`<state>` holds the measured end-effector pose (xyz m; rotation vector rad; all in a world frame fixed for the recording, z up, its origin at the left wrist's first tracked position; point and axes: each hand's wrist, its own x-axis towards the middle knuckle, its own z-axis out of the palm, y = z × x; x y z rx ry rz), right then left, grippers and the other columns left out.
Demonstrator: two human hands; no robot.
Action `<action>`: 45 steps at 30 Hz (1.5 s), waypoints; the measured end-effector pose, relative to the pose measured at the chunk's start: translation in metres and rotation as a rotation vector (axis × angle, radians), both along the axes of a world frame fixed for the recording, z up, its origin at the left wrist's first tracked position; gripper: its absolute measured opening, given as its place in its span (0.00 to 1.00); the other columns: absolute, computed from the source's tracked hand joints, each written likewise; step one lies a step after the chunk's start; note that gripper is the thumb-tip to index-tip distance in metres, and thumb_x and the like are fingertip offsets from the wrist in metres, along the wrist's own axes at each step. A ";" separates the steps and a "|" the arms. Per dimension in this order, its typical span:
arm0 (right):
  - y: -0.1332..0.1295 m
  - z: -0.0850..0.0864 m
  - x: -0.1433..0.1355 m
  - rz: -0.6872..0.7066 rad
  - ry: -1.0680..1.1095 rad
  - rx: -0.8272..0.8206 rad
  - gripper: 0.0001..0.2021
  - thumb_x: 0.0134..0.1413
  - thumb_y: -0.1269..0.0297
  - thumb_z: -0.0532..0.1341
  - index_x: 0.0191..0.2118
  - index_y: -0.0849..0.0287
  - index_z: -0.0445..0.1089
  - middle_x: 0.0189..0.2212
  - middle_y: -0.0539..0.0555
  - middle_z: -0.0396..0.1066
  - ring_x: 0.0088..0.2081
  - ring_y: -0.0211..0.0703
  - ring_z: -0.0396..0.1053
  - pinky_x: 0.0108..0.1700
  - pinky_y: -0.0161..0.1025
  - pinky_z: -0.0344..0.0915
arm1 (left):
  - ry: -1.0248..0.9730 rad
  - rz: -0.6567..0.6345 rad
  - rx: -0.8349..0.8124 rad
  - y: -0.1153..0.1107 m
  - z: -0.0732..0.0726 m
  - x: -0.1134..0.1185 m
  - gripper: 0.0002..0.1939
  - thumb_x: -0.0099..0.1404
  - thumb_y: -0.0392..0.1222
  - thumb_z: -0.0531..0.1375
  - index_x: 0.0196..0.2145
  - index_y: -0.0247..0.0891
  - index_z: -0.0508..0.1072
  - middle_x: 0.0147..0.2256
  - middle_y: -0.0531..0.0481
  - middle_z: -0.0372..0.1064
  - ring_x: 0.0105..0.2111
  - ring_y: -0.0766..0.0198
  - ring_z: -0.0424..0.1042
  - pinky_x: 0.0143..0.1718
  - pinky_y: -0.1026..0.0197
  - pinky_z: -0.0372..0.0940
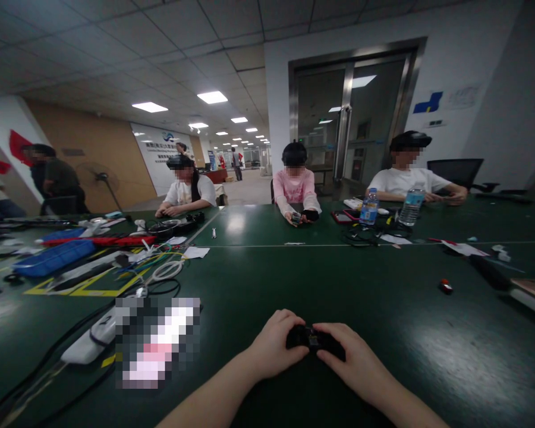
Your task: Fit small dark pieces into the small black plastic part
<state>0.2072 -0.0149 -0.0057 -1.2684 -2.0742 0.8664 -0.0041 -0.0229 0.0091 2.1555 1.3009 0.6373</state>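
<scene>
Both my hands hold one small black object point(312, 339) low over the green table, near its front edge. Its kind is hard to make out; a little yellowish detail shows in its middle. My left hand point(279, 345) curls round the left end, thumb below and fingers above. On the right end, my right hand point(350, 353) closes with thumb and forefinger pinching toward the centre. The palms and other fingers hide much of the object. A small red and black item point(446, 286) lies apart, to the right.
A white power strip point(91, 339), cables point(167, 271) and a blue tray point(53, 258) crowd the left side. Water bottles point(412, 206) stand at the far right. Across the green table point(249, 279) sit three people in headsets; the middle person point(296, 187) holds a small object.
</scene>
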 end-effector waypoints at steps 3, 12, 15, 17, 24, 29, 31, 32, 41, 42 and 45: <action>-0.001 0.003 -0.002 0.027 -0.026 0.025 0.17 0.47 0.63 0.62 0.46 0.45 0.70 0.47 0.50 0.69 0.50 0.50 0.64 0.53 0.49 0.59 | 0.014 -0.007 0.008 -0.001 0.002 0.000 0.20 0.57 0.43 0.61 0.47 0.40 0.67 0.44 0.47 0.63 0.45 0.57 0.62 0.47 0.57 0.61; -0.002 0.011 -0.005 0.034 -0.072 0.034 0.12 0.49 0.62 0.61 0.42 0.48 0.72 0.44 0.51 0.71 0.48 0.50 0.65 0.51 0.47 0.59 | 0.000 -0.031 0.050 0.001 -0.001 0.000 0.22 0.57 0.39 0.59 0.50 0.40 0.65 0.45 0.46 0.64 0.46 0.57 0.63 0.49 0.56 0.60; -0.002 0.011 -0.005 0.043 -0.089 0.034 0.12 0.49 0.63 0.61 0.41 0.47 0.72 0.44 0.51 0.71 0.48 0.49 0.65 0.51 0.47 0.59 | 0.003 -0.036 0.060 0.001 -0.001 0.000 0.19 0.56 0.38 0.59 0.47 0.39 0.67 0.44 0.46 0.64 0.45 0.58 0.63 0.48 0.57 0.60; -0.002 0.011 -0.005 0.045 -0.099 0.036 0.12 0.49 0.63 0.61 0.42 0.46 0.72 0.45 0.50 0.71 0.49 0.49 0.64 0.52 0.47 0.59 | 0.003 -0.036 0.057 0.000 0.000 0.000 0.18 0.55 0.38 0.60 0.46 0.39 0.68 0.43 0.46 0.64 0.44 0.58 0.63 0.47 0.57 0.61; -0.002 0.010 -0.004 0.053 -0.120 0.022 0.12 0.49 0.62 0.61 0.42 0.46 0.72 0.46 0.50 0.70 0.50 0.48 0.64 0.53 0.47 0.58 | 0.002 -0.047 0.035 0.000 0.002 0.000 0.20 0.55 0.39 0.60 0.46 0.40 0.67 0.44 0.46 0.64 0.45 0.57 0.63 0.48 0.55 0.60; -0.002 0.011 -0.005 0.047 -0.096 0.020 0.11 0.49 0.62 0.61 0.41 0.47 0.73 0.45 0.51 0.70 0.50 0.50 0.64 0.52 0.48 0.58 | 0.015 -0.052 0.019 0.001 0.004 0.000 0.22 0.53 0.39 0.61 0.47 0.40 0.67 0.45 0.46 0.64 0.45 0.56 0.63 0.49 0.54 0.59; -0.003 0.011 -0.005 0.037 -0.075 0.021 0.11 0.48 0.63 0.62 0.40 0.46 0.73 0.45 0.50 0.70 0.49 0.50 0.64 0.52 0.49 0.58 | 0.017 -0.047 0.017 0.000 0.005 0.000 0.21 0.54 0.39 0.61 0.47 0.40 0.67 0.45 0.46 0.64 0.45 0.56 0.63 0.49 0.54 0.60; -0.003 0.011 -0.005 0.034 -0.067 0.019 0.11 0.48 0.63 0.62 0.40 0.45 0.73 0.45 0.50 0.70 0.49 0.50 0.64 0.52 0.49 0.58 | 0.016 -0.045 0.015 0.000 0.005 0.000 0.20 0.54 0.39 0.61 0.46 0.40 0.67 0.45 0.46 0.64 0.45 0.56 0.63 0.48 0.54 0.60; -0.003 0.014 -0.005 0.034 -0.078 0.017 0.11 0.48 0.65 0.62 0.40 0.45 0.73 0.46 0.50 0.70 0.50 0.51 0.64 0.53 0.50 0.58 | 0.012 -0.054 0.029 0.000 0.003 0.000 0.20 0.54 0.39 0.61 0.46 0.41 0.67 0.44 0.47 0.64 0.45 0.56 0.63 0.47 0.55 0.59; -0.003 0.014 -0.005 0.034 -0.079 0.019 0.11 0.48 0.65 0.62 0.40 0.45 0.73 0.46 0.50 0.70 0.50 0.50 0.64 0.52 0.50 0.58 | 0.014 -0.054 0.026 0.000 0.003 0.000 0.20 0.54 0.39 0.61 0.46 0.41 0.67 0.44 0.47 0.64 0.45 0.56 0.63 0.48 0.55 0.59; -0.003 0.011 -0.004 0.036 -0.072 0.017 0.11 0.48 0.64 0.62 0.40 0.44 0.73 0.46 0.50 0.70 0.50 0.51 0.64 0.52 0.50 0.58 | 0.017 -0.054 0.024 0.001 0.002 0.000 0.20 0.54 0.39 0.61 0.46 0.41 0.66 0.44 0.47 0.65 0.44 0.57 0.63 0.48 0.55 0.59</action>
